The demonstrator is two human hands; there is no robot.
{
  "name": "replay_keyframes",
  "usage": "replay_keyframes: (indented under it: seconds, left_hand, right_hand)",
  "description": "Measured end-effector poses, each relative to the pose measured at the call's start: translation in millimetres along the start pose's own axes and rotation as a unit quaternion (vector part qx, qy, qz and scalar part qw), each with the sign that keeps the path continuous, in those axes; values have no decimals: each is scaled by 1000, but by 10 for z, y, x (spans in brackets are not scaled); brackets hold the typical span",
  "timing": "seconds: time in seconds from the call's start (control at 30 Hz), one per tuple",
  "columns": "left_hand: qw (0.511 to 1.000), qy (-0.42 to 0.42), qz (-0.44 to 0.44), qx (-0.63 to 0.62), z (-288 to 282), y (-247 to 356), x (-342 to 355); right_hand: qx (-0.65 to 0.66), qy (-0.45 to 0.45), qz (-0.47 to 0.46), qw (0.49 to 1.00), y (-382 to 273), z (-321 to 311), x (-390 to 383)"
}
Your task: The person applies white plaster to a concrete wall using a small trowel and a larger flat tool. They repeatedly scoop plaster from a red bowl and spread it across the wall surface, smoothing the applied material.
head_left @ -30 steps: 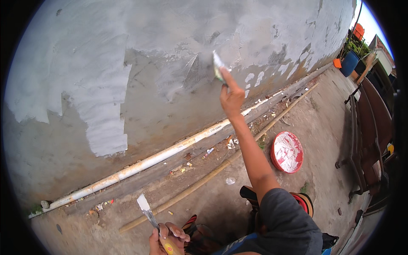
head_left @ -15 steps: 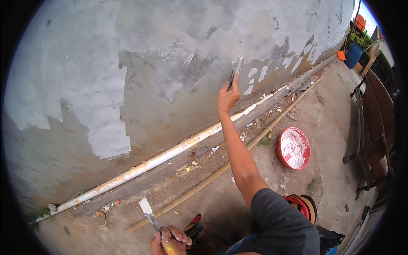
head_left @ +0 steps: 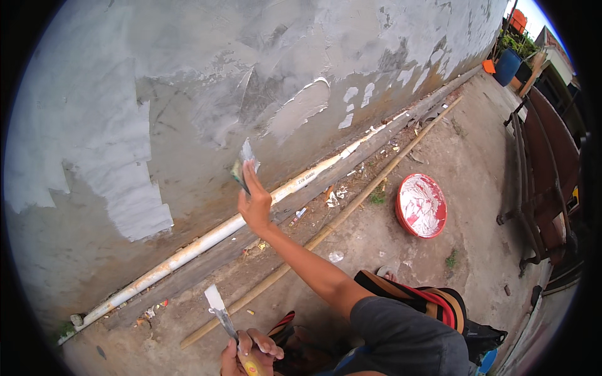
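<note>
My right hand (head_left: 256,205) is reached out low along the grey wall (head_left: 194,182), closed on a flat plastering blade (head_left: 245,161) with pale putty on its face. Up and to the right of the blade lies a thick, wet-looking smear of putty (head_left: 302,108) with a raised white upper edge. Close to my body, my left hand (head_left: 254,352) grips the yellow handle of a putty knife (head_left: 221,310). White putty coats that knife's tip, which points up and away from the wrist. Whether the right blade touches the wall I cannot tell.
A white pipe (head_left: 207,245) runs along the wall's foot, with a bamboo pole (head_left: 313,250) on the ground beside it. Right of my arm stands a red basin (head_left: 401,216) of white putty. A dark bench (head_left: 533,182) is at the far right; litter lies near the pipe.
My right hand has swept left and down along the wall with the blade, and a broad putty smear now shows where it passed. The left hand keeps its hold with little movement.
</note>
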State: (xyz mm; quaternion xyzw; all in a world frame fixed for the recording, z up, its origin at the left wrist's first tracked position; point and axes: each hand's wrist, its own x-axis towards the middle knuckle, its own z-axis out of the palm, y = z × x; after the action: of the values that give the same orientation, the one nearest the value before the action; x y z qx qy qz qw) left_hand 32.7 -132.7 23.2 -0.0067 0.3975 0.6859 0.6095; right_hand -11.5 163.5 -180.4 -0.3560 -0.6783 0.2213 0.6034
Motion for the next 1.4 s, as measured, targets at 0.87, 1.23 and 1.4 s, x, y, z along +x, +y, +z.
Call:
replay_keyframes:
  seconds: [0.87,1.23,1.4]
  left_hand:
    - [996,62,64,21,-74,151,-97]
    - [998,15,18,53,98,-18,82]
    - [999,9,40,11,43,-11,-19]
  right_hand:
    - [57,243,138,958,1169,-241,850]
    - [102,3,210,972,426,-109,-179]
    - [63,114,194,972,738,-1200,381]
